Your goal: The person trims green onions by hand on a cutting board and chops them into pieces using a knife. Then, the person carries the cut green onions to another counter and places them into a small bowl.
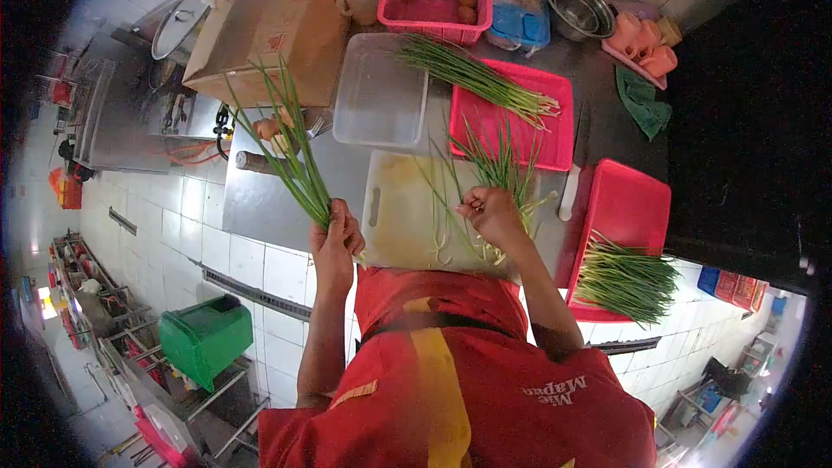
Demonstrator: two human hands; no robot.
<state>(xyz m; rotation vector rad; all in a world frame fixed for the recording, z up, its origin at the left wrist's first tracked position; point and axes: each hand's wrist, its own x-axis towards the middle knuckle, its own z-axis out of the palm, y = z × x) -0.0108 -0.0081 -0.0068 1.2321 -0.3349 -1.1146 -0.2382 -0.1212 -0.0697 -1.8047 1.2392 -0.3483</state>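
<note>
My left hand (336, 238) is closed round the lower ends of a bunch of spring onions (299, 160), whose green tops point up and away over the table. Over the cutting board (392, 208), my right hand (496, 215) has its fingers pinched together at a thin spring onion stalk (444, 199). Just beyond and beside that hand lies a loose pile of spring onions (503, 160), its tops reaching over the pink tray (555, 91). Part of the pile is hidden under the hand and forearm.
A white-handled knife (569, 193) lies right of the board. Spring onions fill part of a red tray (620, 199) at the right edge. Behind the board stand a clear plastic container (379, 91), a cardboard box (269, 26) and a pink basket (435, 30) of round brown items.
</note>
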